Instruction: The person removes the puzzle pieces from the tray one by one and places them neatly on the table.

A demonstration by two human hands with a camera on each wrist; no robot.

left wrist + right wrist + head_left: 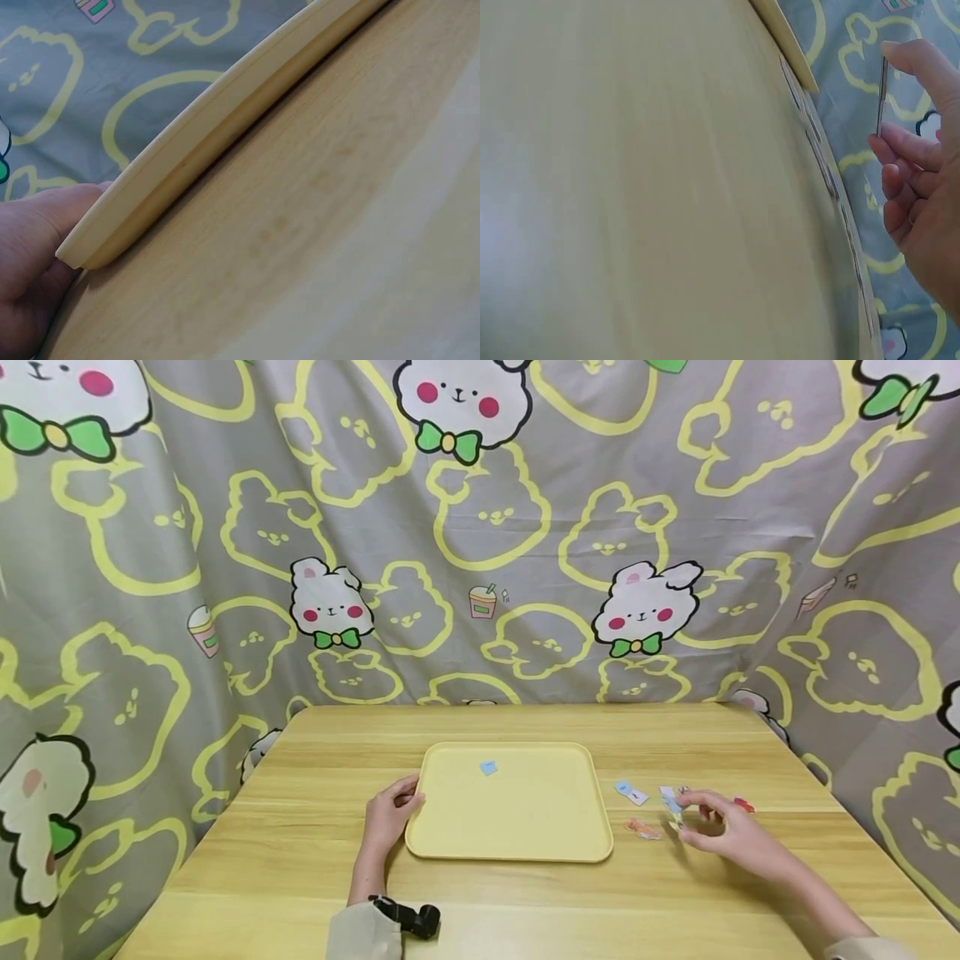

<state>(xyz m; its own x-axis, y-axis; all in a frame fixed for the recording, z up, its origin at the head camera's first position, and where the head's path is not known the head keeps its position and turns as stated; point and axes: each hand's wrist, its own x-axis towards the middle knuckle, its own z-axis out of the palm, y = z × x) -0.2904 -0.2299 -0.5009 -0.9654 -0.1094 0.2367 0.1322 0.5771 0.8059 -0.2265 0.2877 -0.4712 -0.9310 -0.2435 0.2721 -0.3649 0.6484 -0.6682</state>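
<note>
A shallow yellow tray [510,814] lies on the wooden table. At its left edge my left hand [390,814] grips the rim, and the tray's side [172,150] runs away from that hand in the left wrist view. One small blue flat piece [488,767] lies near the tray's back. To the right of the tray, my right hand [723,835] pinches a thin printed piece [882,97] between thumb and fingertip, raised above the table. Under and around this hand lie a blue-and-white piece [632,792], an orange piece [643,829] and a red piece [742,805].
The wooden table [285,852] extends around the tray on all sides. Behind it and at both sides hangs a grey patterned curtain [480,543]. A black wrist camera [412,918] is strapped on the left sleeve.
</note>
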